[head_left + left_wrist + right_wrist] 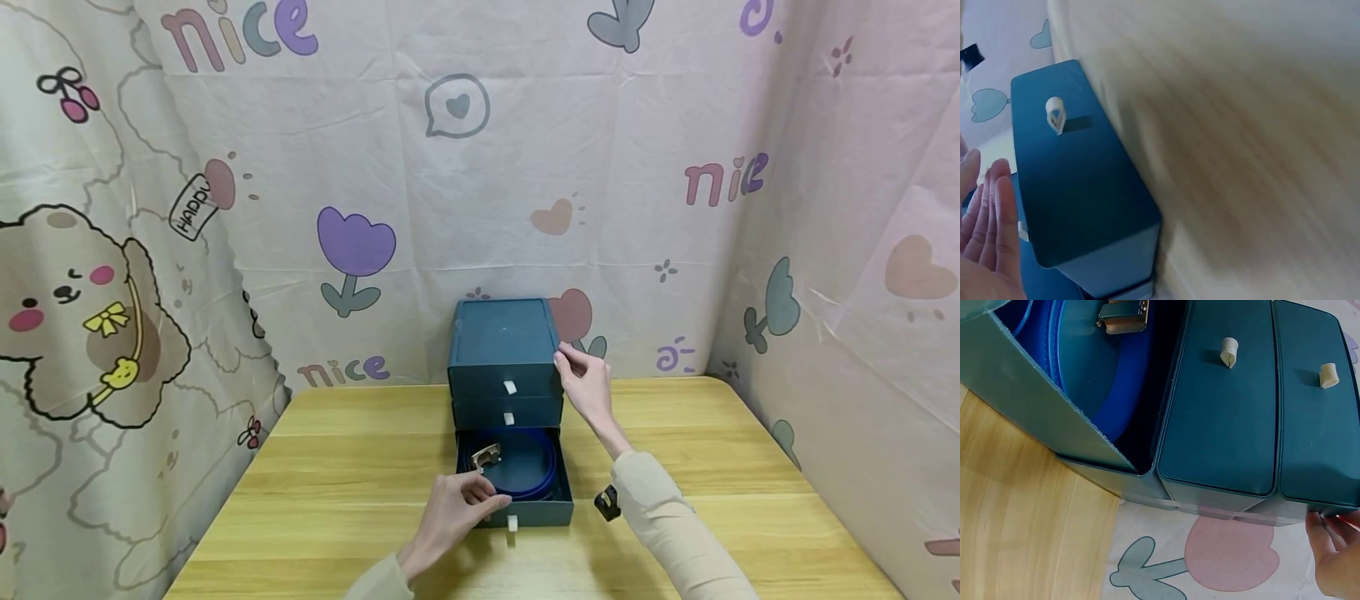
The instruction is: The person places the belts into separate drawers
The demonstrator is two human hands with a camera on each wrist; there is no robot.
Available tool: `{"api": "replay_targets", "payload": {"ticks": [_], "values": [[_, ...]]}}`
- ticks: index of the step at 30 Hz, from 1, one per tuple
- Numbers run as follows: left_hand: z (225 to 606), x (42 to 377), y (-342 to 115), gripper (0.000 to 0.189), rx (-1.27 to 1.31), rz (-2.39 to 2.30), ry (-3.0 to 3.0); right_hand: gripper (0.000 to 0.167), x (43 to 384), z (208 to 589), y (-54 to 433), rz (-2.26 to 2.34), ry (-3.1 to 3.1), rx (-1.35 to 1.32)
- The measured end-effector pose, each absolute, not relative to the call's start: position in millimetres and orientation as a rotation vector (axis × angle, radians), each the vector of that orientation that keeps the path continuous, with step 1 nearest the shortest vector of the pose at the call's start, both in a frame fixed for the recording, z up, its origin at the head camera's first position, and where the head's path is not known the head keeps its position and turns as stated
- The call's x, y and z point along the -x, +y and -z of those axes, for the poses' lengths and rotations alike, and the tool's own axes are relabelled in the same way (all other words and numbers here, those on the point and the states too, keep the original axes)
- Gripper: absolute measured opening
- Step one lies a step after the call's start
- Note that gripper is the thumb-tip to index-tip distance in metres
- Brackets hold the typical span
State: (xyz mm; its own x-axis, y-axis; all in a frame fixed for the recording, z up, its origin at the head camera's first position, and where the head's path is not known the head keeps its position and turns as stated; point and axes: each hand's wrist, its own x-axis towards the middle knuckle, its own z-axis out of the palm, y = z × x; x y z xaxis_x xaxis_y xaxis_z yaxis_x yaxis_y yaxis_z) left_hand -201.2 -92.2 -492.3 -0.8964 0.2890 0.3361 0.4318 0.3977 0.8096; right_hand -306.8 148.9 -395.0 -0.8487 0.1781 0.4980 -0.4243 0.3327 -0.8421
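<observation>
A dark teal box with stacked drawers stands on the table. Its bottom drawer is pulled out, and a coiled blue belt with a metallic buckle lies inside. My left hand hovers at the front left of that drawer, overlapping its rim in the head view. Its fingers are extended beside the drawer front in the left wrist view, with nothing held. My right hand touches the right side of the top drawer section with its fingertips.
White pull tabs stick out of the drawer fronts. The wooden table spreads to both sides of the box. A printed cloth hangs behind and at the sides. A small black device sits at my right wrist.
</observation>
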Motion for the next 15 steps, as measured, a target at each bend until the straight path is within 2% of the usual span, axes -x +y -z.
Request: {"api": "replay_targets", "payload": {"ticks": [8, 15], "values": [[500.7, 193.5, -94.8, 0.029, 0.777, 1.29, -2.65, 0.033, 308.1, 395.8, 148.7, -1.528, -2.099, -0.223], [510.0, 192.5, -91.6, 0.029, 0.762, 1.148, -2.731, 0.033, 308.0, 395.6, 148.4, -1.539, -2.096, -0.22]]}}
